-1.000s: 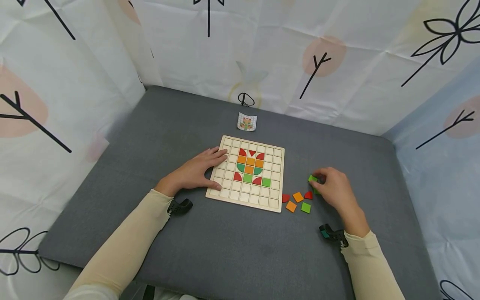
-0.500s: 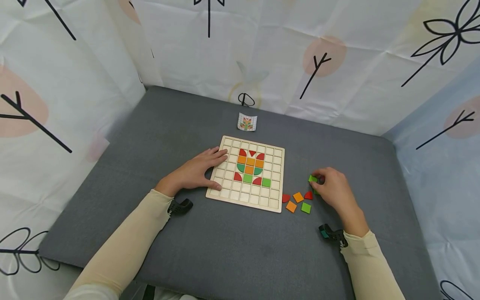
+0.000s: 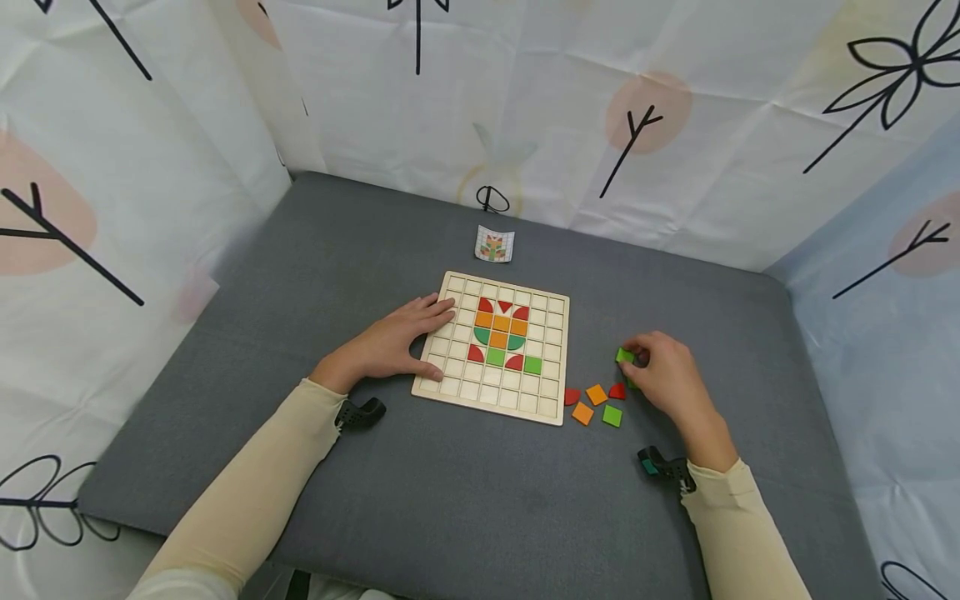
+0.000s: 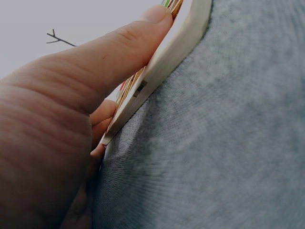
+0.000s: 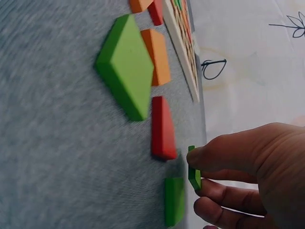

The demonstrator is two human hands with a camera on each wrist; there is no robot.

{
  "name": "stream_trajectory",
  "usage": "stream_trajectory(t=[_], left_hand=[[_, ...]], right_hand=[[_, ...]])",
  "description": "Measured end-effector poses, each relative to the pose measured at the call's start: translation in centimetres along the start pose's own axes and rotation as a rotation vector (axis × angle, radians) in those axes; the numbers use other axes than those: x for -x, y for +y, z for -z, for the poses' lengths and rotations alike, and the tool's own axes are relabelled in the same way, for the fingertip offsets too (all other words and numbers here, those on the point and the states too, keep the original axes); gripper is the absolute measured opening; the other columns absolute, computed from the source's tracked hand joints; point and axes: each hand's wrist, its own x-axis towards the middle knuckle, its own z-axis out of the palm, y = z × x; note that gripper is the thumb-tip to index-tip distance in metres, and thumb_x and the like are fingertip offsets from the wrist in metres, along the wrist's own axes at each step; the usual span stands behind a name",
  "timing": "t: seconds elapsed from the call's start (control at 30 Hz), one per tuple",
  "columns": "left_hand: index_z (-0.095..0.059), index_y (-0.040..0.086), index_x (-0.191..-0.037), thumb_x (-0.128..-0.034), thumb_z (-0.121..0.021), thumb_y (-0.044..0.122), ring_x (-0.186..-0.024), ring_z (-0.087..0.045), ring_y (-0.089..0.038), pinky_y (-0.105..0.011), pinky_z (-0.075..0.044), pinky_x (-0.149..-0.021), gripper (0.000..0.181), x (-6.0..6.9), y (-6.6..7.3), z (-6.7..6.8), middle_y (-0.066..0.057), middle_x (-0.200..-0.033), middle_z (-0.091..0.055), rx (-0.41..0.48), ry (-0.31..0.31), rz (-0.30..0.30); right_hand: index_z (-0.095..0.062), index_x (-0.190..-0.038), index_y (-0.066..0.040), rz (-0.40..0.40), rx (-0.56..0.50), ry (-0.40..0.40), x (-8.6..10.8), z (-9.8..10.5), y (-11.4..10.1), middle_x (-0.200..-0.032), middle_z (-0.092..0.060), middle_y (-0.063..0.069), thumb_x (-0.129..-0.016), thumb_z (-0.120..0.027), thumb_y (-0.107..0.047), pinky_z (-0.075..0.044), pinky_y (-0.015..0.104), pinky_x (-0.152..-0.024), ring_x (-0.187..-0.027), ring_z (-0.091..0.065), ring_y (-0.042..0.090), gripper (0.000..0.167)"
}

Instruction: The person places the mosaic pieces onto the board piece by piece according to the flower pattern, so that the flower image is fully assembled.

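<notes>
My left hand (image 3: 393,337) rests on the left edge of a square wooden grid board (image 3: 489,403), thumb and fingers spread and fairly straight. In the left wrist view its thumb (image 4: 119,52) lies over the board's rim. Red, orange and green tiles form a pattern in the grid's middle. To the right of the board, my right hand (image 3: 667,375) pinches a green square tile (image 5: 193,172) between thumb and fingers. A second green tile (image 5: 174,201) lies on the table just by it, mostly hidden by the hand in the head view.
Between board and right hand lie loose tiles: a red one (image 3: 572,397), two orange squares (image 3: 596,394), another red piece (image 3: 617,391) and a green square (image 3: 612,416). A small pattern card (image 3: 494,244) sits behind the board on the grey table (image 3: 450,492). Printed curtains surround it.
The right hand has shifted very slightly away from the body with the green tile. The left hand, board and loose tiles have stayed put.
</notes>
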Motion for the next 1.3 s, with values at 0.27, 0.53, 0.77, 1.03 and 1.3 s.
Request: stream_trajectory(t=[0.27, 0.53, 0.77, 1.03, 1.3], left_hand=[[-0.032, 0.01, -0.172, -0.0891, -0.088, 0.054, -0.166, -0.008, -0.036, -0.063, -0.015, -0.129, 0.11, 0.0, 0.0, 0.0, -0.005, -0.18, -0.02, 0.003, 0.0, -0.006], [-0.031, 0.01, -0.172, -0.0887, -0.088, 0.055, -0.166, -0.007, -0.035, -0.062, -0.015, -0.129, 0.111, -0.1, 0.0, 0.0, -0.005, -0.18, -0.019, -0.003, 0.0, -0.009], [-0.032, 0.01, -0.172, -0.0878, -0.09, 0.053, -0.166, -0.007, -0.035, -0.062, -0.015, -0.129, 0.111, 0.1, 0.3, 0.2, -0.005, -0.18, -0.02, 0.006, 0.0, 0.0], [-0.032, 0.01, -0.172, -0.0881, -0.089, 0.053, -0.166, -0.007, -0.035, -0.062, -0.015, -0.129, 0.111, 0.1, 0.3, 0.2, -0.006, -0.18, -0.021, 0.007, 0.001, -0.003], [-0.031, 0.01, -0.172, -0.0877, -0.089, 0.054, -0.166, -0.006, -0.034, -0.061, -0.013, -0.13, 0.112, -0.1, 0.1, 0.0, -0.005, -0.18, -0.019, -0.008, 0.001, -0.011]], right_hand=[[-0.078, -0.118, 0.003, 0.014, -0.005, 0.02, -0.2, 0.3, -1.6, -0.107, -0.068, 0.019, -0.098, -0.08, -0.008, -0.051, 0.054, -0.078, -0.095, -0.061, 0.037, 0.023], [-0.079, -0.118, 0.002, 0.034, -0.019, 0.022, -0.4, 0.6, -3.3, -0.109, -0.069, 0.018, -0.098, -0.08, -0.008, -0.051, 0.053, -0.077, -0.096, -0.062, 0.036, 0.023], [-0.079, -0.117, -0.001, 0.083, -0.022, 0.03, -0.8, 0.6, -4.7, -0.107, -0.069, 0.015, -0.097, -0.081, -0.009, -0.049, 0.049, -0.073, -0.092, -0.061, 0.033, 0.022], [-0.08, -0.117, -0.004, 0.123, -0.043, 0.045, -1.2, 0.4, -6.3, -0.108, -0.069, 0.014, -0.097, -0.082, -0.01, -0.047, 0.046, -0.072, -0.091, -0.06, 0.031, 0.021], [-0.08, -0.117, -0.003, 0.159, -0.06, 0.036, -1.8, 0.0, -8.3, -0.108, -0.07, 0.015, -0.098, -0.081, -0.011, -0.048, 0.046, -0.072, -0.089, -0.06, 0.032, 0.021]])
